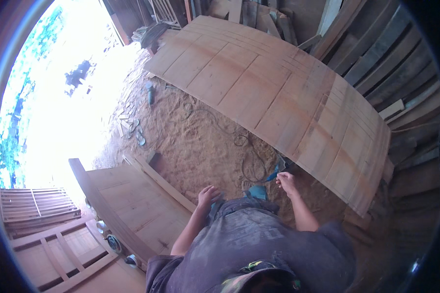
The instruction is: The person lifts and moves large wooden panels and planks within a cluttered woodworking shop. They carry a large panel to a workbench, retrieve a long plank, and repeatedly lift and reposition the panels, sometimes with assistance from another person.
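Note:
My left hand (209,195) hangs in front of my left hip with its fingers loosely spread and nothing seen in them. Raised ahead of my right hip, my right hand (286,183) has its fingers curled together; whatever they may hold is too small to make out. Just beyond it is a blue and dark power tool (273,175), partly hidden by the hand and the panel edge, so I cannot tell whether they touch. A large wooden panel (278,95) with grooved boards lies at the front right, its near edge close to my right hand.
A dark cord (243,141) loops over the sawdust-covered ground (195,146). Sandals (140,136) and another blue tool (149,93) lie farther off. A framed wooden piece (137,195) stands at my left, a slatted frame (39,202) beyond. Planks (376,53) lean at right.

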Action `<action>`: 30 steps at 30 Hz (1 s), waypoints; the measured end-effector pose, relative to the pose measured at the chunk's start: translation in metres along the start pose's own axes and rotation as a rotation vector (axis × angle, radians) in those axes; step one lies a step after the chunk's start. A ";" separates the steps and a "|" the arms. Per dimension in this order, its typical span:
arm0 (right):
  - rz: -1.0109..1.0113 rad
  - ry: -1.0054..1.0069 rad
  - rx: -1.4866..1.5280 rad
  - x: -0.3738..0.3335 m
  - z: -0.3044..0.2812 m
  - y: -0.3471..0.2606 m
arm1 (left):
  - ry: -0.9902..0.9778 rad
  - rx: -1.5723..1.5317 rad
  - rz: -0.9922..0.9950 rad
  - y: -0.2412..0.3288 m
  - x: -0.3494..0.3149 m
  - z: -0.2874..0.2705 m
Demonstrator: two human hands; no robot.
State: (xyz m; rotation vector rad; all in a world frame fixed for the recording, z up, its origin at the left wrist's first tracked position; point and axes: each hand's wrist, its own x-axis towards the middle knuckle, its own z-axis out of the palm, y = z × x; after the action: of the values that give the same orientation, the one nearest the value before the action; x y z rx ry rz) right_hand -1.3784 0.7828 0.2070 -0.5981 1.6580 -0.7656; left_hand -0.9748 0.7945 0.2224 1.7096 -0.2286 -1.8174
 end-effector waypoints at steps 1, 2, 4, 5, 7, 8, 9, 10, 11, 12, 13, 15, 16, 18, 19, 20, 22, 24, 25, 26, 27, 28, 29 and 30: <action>0.013 0.020 0.031 -0.003 0.000 -0.005 | -0.014 -0.018 -0.015 0.009 0.003 0.000; 0.032 0.040 0.065 -0.007 0.003 -0.010 | -0.028 -0.032 -0.029 0.019 0.007 -0.002; 0.026 0.086 0.151 -0.016 0.002 -0.020 | -0.056 -0.065 -0.063 0.040 0.019 0.003; 0.023 0.112 0.198 -0.022 0.003 -0.024 | -0.057 -0.079 -0.079 0.054 0.026 0.001; 0.013 0.151 0.393 -0.042 0.009 -0.053 | -0.083 -0.118 -0.079 0.077 0.049 -0.016; 0.008 0.168 0.494 -0.045 0.018 -0.065 | -0.110 -0.142 -0.063 0.092 0.067 -0.029; 0.007 0.230 0.602 -0.049 0.020 -0.071 | -0.155 -0.161 -0.063 0.101 0.087 -0.038; -0.005 0.297 0.710 -0.049 0.019 -0.077 | -0.189 -0.158 -0.032 0.114 0.106 -0.046; -0.023 0.360 0.820 -0.045 0.019 -0.083 | -0.223 -0.157 0.003 0.131 0.123 -0.053; -0.017 0.417 0.878 -0.043 0.019 -0.085 | -0.228 -0.146 -0.003 0.151 0.129 -0.048; -0.011 0.480 0.935 -0.042 0.016 -0.085 | -0.234 -0.134 -0.014 0.170 0.131 -0.042; -0.014 0.537 1.008 -0.030 0.012 -0.087 | -0.309 -0.117 0.031 0.209 0.154 -0.050; -0.017 0.564 1.024 -0.023 0.007 -0.082 | -0.335 -0.085 0.039 0.227 0.166 -0.044; 0.008 0.615 1.043 -0.016 0.004 -0.083 | -0.354 -0.027 0.066 0.265 0.178 -0.030; 0.028 0.644 1.046 -0.012 0.006 -0.088 | -0.365 -0.022 0.069 0.281 0.178 -0.023; 0.049 0.672 1.046 -0.012 0.008 -0.091 | -0.375 -0.021 0.071 0.295 0.178 -0.015; 0.048 0.706 1.051 -0.008 0.008 -0.085 | -0.378 -0.006 0.077 0.326 0.171 0.015; 0.054 0.752 1.064 -0.002 0.005 -0.085 | -0.400 0.027 0.097 0.347 0.167 0.039; 0.059 0.776 1.075 0.002 0.007 -0.088 | -0.402 0.032 0.115 0.355 0.171 0.045; 0.064 0.800 1.083 0.005 0.007 -0.090 | -0.437 0.013 0.131 0.359 0.179 0.052; -0.028 0.795 1.125 0.007 0.007 -0.089 | -0.465 -0.008 0.152 0.361 0.189 0.054; -0.122 0.788 1.174 0.009 0.005 -0.084 | -0.496 -0.023 0.177 0.365 0.198 0.057; -0.220 0.775 1.231 0.015 0.002 -0.084 | -0.468 -0.008 0.157 0.368 0.202 0.064; -0.224 0.788 1.238 0.023 -0.003 -0.086 | -0.445 0.013 0.138 0.370 0.204 0.076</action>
State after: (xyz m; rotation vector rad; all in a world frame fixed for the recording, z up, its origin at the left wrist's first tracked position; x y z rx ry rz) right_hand -1.3873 0.7101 0.2575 0.4824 1.3861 -2.1176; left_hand -0.9220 0.3701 0.2561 1.2426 -0.5289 -2.0717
